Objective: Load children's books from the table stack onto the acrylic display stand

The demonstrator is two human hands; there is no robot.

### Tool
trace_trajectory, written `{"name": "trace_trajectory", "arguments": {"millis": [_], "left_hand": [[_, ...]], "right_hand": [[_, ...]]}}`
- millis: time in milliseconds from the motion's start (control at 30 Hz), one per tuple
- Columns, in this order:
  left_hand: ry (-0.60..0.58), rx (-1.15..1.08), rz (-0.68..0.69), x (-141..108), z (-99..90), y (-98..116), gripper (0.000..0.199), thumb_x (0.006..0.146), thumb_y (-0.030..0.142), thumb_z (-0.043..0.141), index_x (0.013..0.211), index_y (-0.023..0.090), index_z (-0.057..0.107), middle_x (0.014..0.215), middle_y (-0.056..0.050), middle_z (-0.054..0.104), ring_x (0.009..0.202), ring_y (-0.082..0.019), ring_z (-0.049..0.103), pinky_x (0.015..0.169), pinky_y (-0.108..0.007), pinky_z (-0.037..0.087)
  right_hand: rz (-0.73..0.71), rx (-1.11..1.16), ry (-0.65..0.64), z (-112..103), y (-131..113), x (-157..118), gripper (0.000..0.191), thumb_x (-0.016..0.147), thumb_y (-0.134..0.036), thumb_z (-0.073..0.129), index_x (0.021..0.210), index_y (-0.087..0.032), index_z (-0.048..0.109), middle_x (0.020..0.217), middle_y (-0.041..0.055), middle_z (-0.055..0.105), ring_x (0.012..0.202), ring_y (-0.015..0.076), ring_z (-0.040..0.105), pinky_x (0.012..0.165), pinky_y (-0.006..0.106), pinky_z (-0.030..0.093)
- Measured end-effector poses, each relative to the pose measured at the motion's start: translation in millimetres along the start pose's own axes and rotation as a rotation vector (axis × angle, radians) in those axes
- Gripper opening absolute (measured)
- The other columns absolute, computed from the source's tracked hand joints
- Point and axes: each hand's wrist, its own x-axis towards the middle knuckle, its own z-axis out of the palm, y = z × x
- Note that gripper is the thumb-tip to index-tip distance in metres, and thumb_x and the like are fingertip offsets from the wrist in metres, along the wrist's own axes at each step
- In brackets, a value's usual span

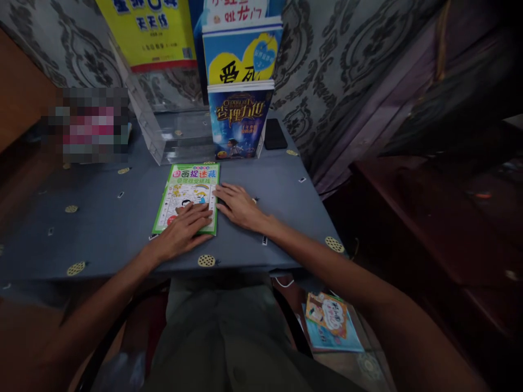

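A green-bordered children's book lies flat on the grey-blue tablecloth, its cover facing up with colourful Chinese lettering and cartoon drawings. My left hand rests across the lower half of that cover, fingers stretched out and hiding part of the picture. At the book's right edge, my right hand lies with its fingers extended and the tips touching the edge. Behind the book stands a clear acrylic book rack. Its right section holds several upright books, with a dark blue book in front.
The tablecloth has a pineapple print. A black phone lies right of the rack. A yellow book stands at the rack's back left. A blurred pink item sits at the left. More books lie low on the right.
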Motion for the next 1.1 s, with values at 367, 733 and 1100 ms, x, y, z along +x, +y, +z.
{"name": "trace_trajectory", "arguments": {"millis": [367, 733, 1100], "left_hand": [[-0.022, -0.040, 0.024, -3, -5.0, -3, 0.033, 0.098, 0.032, 0.056, 0.128, 0.018, 0.060, 0.133, -0.012, 0.067, 0.139, -0.027, 0.049, 0.116, -0.060, 0.037], [-0.048, 0.055, 0.062, 1, -8.9, 2, 0.029, 0.099, 0.029, 0.054, 0.124, 0.017, 0.064, 0.131, -0.010, 0.069, 0.136, -0.025, 0.052, 0.114, -0.053, 0.046], [0.018, 0.016, 0.054, 0, -7.9, 2, 0.029, 0.099, 0.026, 0.055, 0.124, 0.019, 0.065, 0.129, -0.008, 0.070, 0.135, -0.025, 0.054, 0.112, -0.053, 0.047]], "right_hand": [[-0.068, 0.102, -0.009, -7, -8, -14, 0.034, 0.098, -0.029, 0.052, 0.128, -0.017, 0.064, 0.138, 0.0113, 0.063, 0.133, 0.0268, 0.050, 0.108, 0.050, 0.042], [-0.058, 0.085, -0.047, -10, -10, -14, 0.034, 0.099, -0.028, 0.053, 0.130, -0.020, 0.063, 0.141, 0.0109, 0.060, 0.134, 0.0260, 0.050, 0.110, 0.050, 0.040], [-0.068, 0.098, -0.040, -10, -8, -14, 0.038, 0.099, -0.039, 0.055, 0.127, -0.016, 0.065, 0.140, 0.0141, 0.060, 0.134, 0.0256, 0.051, 0.112, 0.047, 0.040]]}}
